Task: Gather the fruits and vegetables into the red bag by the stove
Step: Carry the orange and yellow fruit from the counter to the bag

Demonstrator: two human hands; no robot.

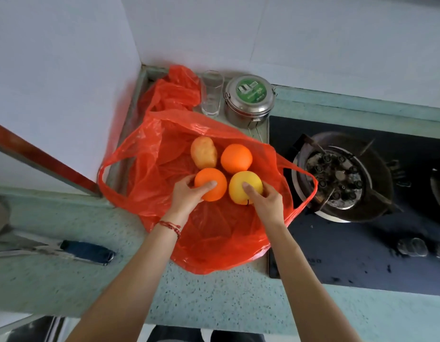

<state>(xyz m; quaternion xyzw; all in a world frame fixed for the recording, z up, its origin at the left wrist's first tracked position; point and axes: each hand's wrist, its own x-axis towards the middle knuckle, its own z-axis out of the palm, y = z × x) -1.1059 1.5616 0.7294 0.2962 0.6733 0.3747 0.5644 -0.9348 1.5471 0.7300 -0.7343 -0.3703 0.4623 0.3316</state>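
Head view: I see a speckled pale-green counter (pixel 95 287) in a white-walled corner, with a black gas stove (pixel 362 255) to the right. Red bag (pixel 214 243), thin crinkled plastic, lies spread open on the counter against the stove edge. On it: a lumpy potato (pixel 203 152) and a smooth round orange (pixel 236 158) at the back. Left hand (pixel 186 195) curls round a second orange (pixel 212 180), thumb on top. Right hand (pixel 264 202) grips a yellow apple (pixel 243 185) likewise. Clear glass (pixel 211 93) and lidded steel tin (pixel 249 99) stand behind the bag; a dark-handled knife (pixel 88 251) lies left.
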